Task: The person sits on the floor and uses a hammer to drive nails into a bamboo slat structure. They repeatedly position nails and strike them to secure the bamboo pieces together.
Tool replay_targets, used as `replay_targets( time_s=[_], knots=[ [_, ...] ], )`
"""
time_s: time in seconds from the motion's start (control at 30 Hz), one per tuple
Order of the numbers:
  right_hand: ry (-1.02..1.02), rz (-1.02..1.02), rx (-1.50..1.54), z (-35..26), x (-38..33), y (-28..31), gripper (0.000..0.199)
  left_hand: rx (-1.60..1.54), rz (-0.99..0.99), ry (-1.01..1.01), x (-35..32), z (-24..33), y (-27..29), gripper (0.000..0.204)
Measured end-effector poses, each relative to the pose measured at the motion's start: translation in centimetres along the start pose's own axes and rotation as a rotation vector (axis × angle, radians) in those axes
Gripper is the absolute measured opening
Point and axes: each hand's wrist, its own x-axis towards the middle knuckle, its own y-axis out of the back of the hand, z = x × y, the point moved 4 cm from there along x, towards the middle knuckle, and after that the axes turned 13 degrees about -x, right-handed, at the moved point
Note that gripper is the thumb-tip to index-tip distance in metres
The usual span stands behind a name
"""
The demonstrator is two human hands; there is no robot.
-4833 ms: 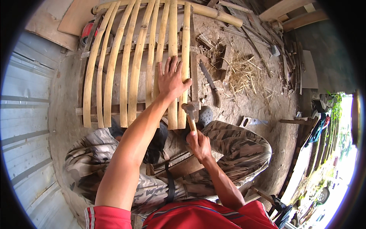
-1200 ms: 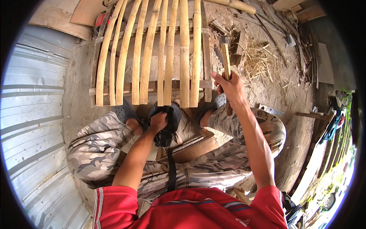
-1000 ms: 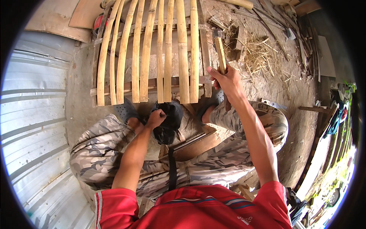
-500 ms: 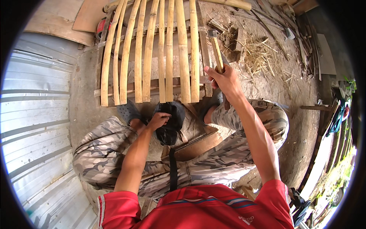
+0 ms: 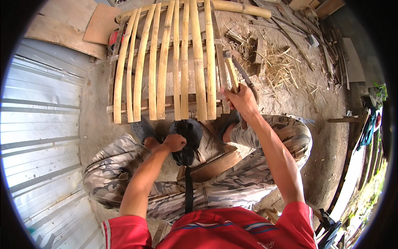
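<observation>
I see a short-sleeved red shirt (image 5: 215,234) with blue and white chest stripes (image 5: 203,226), camouflage trousers (image 5: 114,172) and grey, hole-dotted clogs (image 5: 143,128).

This looks like a rough workshop shed: pale straw-coloured shavings (image 5: 282,71) and long weathered wooden strips (image 5: 292,43) litter the dusty brown floor (image 5: 325,162) beside long yellow bamboo slats (image 5: 199,68). A ribbed silvery metal wall (image 5: 45,120) closes the left side.

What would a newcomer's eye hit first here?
The row of pale bamboo strips, top centre, lying across a wooden frame. Then the hammer gripped in the right hand, just right of the strips' near ends, with the left hand at a black bundle below them. The scattered straw at upper right stands out too.
</observation>
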Motion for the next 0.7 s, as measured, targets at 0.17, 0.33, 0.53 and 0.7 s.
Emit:
replay_targets(
  time_s=[0.17, 0.33, 0.53, 0.7],
  knots=[
    [0.084, -0.031, -0.090, 0.5, 0.2, -2.7, 0.038, 0.124, -0.301, -0.184, 0.1, 8.1, 3.9, 0.016],
    [0.117, -0.024, -0.165, 1.0, 0.1, -2.7, 0.040, -0.084, 0.086, -0.314, 2.2, 15.1, 12.9, 0.011],
    [0.112, -0.031, -0.230, 1.9, 0.2, -2.6, 0.044, -0.081, 0.643, -0.292, 6.4, 13.8, 17.6, 0.015],
    [0.063, -0.018, -0.227, 3.7, 0.5, -2.3, 0.046, -0.040, 0.788, -0.220, 7.9, 12.4, 16.3, 0.016]
  ],
)
